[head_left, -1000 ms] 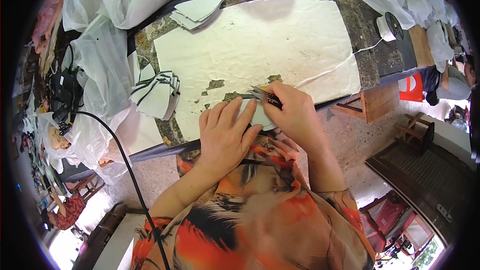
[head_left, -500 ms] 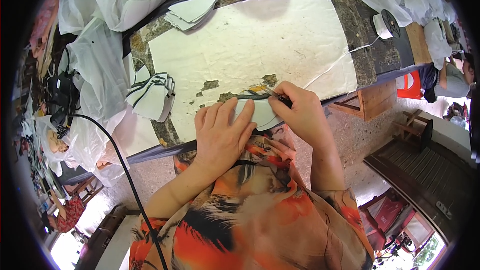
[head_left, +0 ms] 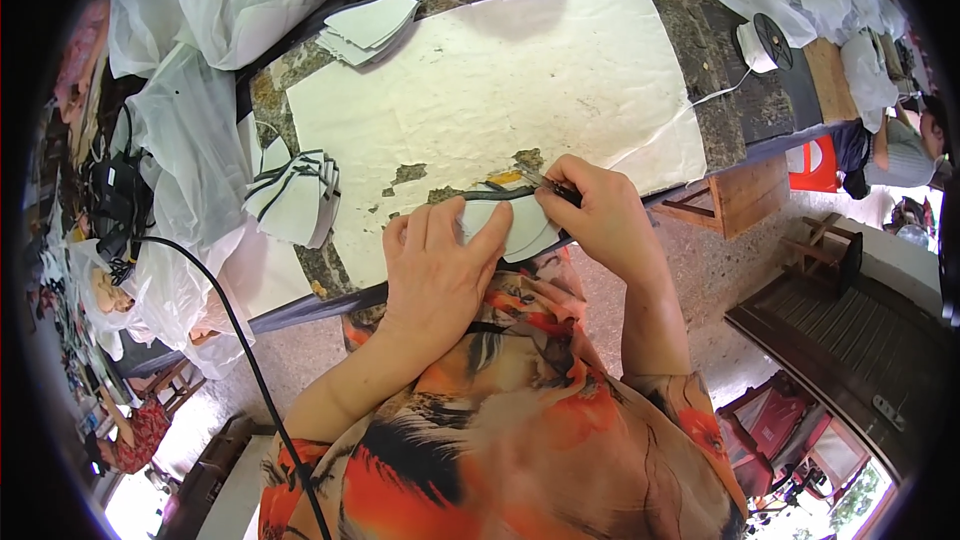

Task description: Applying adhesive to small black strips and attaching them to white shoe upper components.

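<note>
Fingers stretched and spread, my left hand [head_left: 437, 265] presses flat on a curved white piece [head_left: 525, 232] with a dark edge strip, lying at the near edge of the work board. My right hand [head_left: 600, 205] is closed round a slim tool [head_left: 565, 192] with a dark handle and a thin metal tip. Its tip points left, over the piece's far edge; the tool's exact kind is hard to make out. Just beyond that edge shows a small yellow thing [head_left: 505, 179]. My right fingertips also rest close against the piece's right side.
A white sheet [head_left: 500, 80] with worn patches covers the board. Stacked white pieces with dark edges [head_left: 297, 198] lie left, another stack [head_left: 370, 28] far left. A cord spool [head_left: 763, 43] stands far right. Plastic bags [head_left: 190, 140] and a black cable [head_left: 235, 315] flank the left side.
The whole view has shifted slightly. My right hand and the tool have moved a little against the piece's far edge; my left hand stays pressed on the piece.
</note>
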The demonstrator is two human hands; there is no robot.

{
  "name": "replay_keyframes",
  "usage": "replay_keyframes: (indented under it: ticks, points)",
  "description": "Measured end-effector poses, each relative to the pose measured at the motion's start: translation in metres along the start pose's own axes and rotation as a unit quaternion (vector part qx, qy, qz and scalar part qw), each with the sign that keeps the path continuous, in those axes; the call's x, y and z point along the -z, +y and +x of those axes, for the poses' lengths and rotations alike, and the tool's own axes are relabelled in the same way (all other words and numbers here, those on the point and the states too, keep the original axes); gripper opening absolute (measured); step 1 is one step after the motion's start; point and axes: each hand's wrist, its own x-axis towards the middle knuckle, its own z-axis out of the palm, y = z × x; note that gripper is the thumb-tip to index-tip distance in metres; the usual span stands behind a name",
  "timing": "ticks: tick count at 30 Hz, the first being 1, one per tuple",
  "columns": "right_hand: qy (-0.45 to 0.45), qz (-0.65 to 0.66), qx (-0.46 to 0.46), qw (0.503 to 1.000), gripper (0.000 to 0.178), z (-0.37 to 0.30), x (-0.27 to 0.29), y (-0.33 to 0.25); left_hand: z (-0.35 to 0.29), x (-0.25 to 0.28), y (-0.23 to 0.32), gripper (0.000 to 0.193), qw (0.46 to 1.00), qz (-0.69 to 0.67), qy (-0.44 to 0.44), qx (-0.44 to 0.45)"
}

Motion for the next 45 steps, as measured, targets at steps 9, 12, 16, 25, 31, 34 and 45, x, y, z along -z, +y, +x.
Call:
replay_keyframes:
  ticks: [9,12,16,25,31,34,45]
  points:
    - [0.0,-0.001,-0.013,1.0,0.019,0.002,0.001,0.006,0.004,0.003,0.0,0.048,1.0,-0.007,-0.008,-0.009]
    - [-0.006,-0.025,-0.044,0.999,0.019,0.003,0.0,0.001,0.004,0.001,0.0,0.049,1.0,-0.017,-0.011,-0.009]
    - [-0.022,-0.003,-0.033,0.999,0.02,0.005,0.003,0.009,0.003,-0.004,0.0,0.051,0.999,-0.032,-0.004,-0.003]
    - [-0.06,0.171,-0.039,0.983,0.024,-0.008,0.012,0.012,-0.002,-0.009,-0.005,0.054,0.996,-0.086,0.029,-0.004]
    - [0.03,0.089,0.063,0.994,0.025,-0.016,-0.005,0.019,0.005,-0.008,-0.011,0.051,0.992,-0.118,0.032,-0.03]
    - [0.035,0.075,0.07,0.994,0.025,-0.016,-0.007,0.015,0.006,-0.008,-0.013,0.049,0.991,-0.129,0.036,-0.027]
    - [0.026,0.014,0.062,0.998,0.026,-0.01,-0.01,0.012,0.006,-0.002,-0.019,0.065,0.994,-0.096,0.038,0.039]
